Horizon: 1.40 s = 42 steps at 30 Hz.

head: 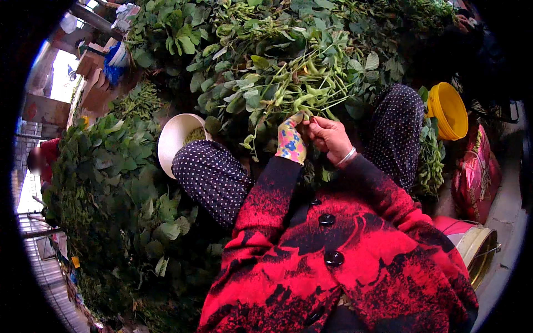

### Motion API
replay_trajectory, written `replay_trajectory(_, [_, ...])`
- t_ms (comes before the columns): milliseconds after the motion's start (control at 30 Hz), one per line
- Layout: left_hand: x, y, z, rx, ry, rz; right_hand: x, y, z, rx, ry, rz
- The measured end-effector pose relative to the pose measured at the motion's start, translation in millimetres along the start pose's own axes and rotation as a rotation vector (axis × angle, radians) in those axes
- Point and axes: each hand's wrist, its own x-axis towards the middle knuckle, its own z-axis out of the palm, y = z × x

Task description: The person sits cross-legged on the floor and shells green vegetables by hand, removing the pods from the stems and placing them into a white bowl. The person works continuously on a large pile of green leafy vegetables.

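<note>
My left hand, in a flower-patterned glove, pinches a green bean pod at the near edge of a bunch of cut soybean plants. My bare right hand, with a pale bracelet at its wrist, meets the left at the fingertips on the same pod. Just beyond the hands lie stems with many plump green pods and broad leaves. A white bucket leans beside my left knee, with small green matter inside. The fingers partly hide what they grip.
Heaps of leafy plants rise on the left and ahead. At right are a yellow bucket, a pink tied bag and a metal-like pail. Another person is at the far left; a hand shows at upper right.
</note>
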Motion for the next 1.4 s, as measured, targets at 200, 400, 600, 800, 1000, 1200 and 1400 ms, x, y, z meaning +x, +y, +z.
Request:
replay_trajectory(200, [14.6,-5.1,-9.5,0.429,0.085,0.088,0.9,1.1,7.6,-0.117,0.057,-0.112])
replay_trajectory(400, [7.8,6.6,-9.9,0.677,0.038,0.407,-1.2,-1.9,16.4,-0.178,0.085,-0.200])
replay_trajectory(600, [6.4,8.1,-4.0,0.980,0.176,0.503,12.8,15.5,-1.4,-0.362,0.107,-0.321])
replay_trajectory(800, [14.9,7.8,-11.2,0.879,0.278,0.248,28.9,26.2,-24.0,-0.829,0.186,-0.600])
replay_trajectory(1000, [-4.0,28.2,-2.9,0.634,0.042,-0.006,21.9,12.4,-19.6,-1.098,0.327,-0.628])
replay_trajectory(1200, [-7.8,20.6,-5.4,0.312,-0.166,-0.055,36.3,38.0,-27.7,-0.978,0.241,-0.577])
replay_trajectory(1400, [-18.2,15.8,12.4,0.195,-0.098,-0.052,20.8,16.9,-15.3,-0.783,0.154,-0.580])
